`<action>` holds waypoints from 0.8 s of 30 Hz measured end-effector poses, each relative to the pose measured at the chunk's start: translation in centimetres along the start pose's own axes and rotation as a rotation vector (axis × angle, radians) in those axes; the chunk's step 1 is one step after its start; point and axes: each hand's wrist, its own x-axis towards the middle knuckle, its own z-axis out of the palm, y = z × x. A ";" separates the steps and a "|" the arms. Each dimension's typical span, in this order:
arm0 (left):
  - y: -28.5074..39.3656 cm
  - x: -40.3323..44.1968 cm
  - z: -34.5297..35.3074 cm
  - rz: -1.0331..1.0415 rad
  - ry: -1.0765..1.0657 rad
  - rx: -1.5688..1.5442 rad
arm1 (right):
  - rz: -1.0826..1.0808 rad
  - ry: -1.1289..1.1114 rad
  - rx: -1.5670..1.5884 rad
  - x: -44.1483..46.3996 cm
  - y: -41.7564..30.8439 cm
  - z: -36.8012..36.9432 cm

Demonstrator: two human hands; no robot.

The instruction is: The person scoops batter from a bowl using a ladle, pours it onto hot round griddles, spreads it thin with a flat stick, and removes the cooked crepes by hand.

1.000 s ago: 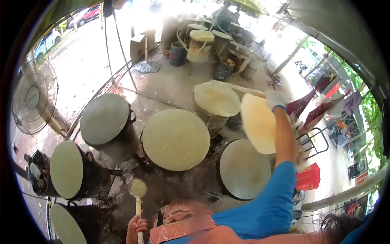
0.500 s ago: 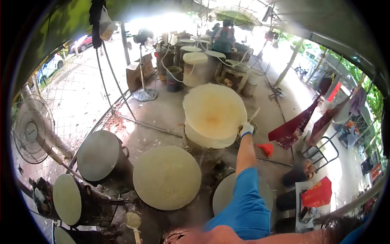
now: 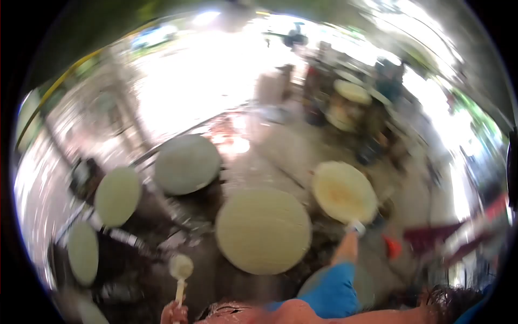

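My left hand (image 3: 175, 312) is wrapped round the handle of a ladle (image 3: 181, 268), whose round head points away from me at the lower left. My right hand (image 3: 354, 227), in a white glove with a blue cuff, is at the near edge of a thin round sheet (image 3: 344, 191) with a browned middle, which lies on a stack or round top. Blur hides its fingers, so their grip cannot be made out. Left of that arm is a large round griddle covered in pale batter (image 3: 263, 231). Another round top (image 3: 367, 286) is partly hidden under my right sleeve.
At the left stand a grey round griddle (image 3: 187, 164) and two pale-covered ones (image 3: 117, 196) (image 3: 83, 254). Buckets (image 3: 345, 113) and a person (image 3: 388, 78) are farther back. A red object (image 3: 392, 247) and dark red cloths (image 3: 431, 237) are at the right.
The view has swung left and blurred. The browned sheet, earlier lifted by my right hand, now lies flat on the round top. My left hand with the ladle is back in view.
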 end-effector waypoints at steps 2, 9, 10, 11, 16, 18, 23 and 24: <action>-1.9 -3.1 -1.3 0.081 -0.045 -0.085 | -0.010 0.064 0.219 -3.0 -2.5 -2.3; -3.2 -12.2 -6.7 0.144 -0.171 -0.568 | -0.024 -0.013 1.476 -20.1 -23.6 -14.8; -3.8 -13.4 -8.6 0.203 -0.142 -0.565 | -0.112 -0.049 1.458 -22.8 -26.4 -15.7; -4.1 -14.4 -10.1 0.265 -0.122 -0.564 | -0.209 -0.090 1.437 -25.4 -29.3 -16.7; -9.3 -19.2 -15.9 0.664 -0.173 -0.716 | -0.754 -0.455 1.235 -36.5 -41.2 -19.2; -11.9 -21.4 -16.1 0.882 -0.165 -0.770 | -0.991 -0.644 1.080 -40.7 -45.5 -19.4; -20.0 -23.3 -15.4 1.391 -0.273 -0.892 | -1.891 -0.717 0.408 -54.6 -57.0 -16.3; -21.3 -24.2 -15.3 1.474 -0.264 -0.895 | -1.990 -0.827 0.406 -60.2 -56.1 -18.7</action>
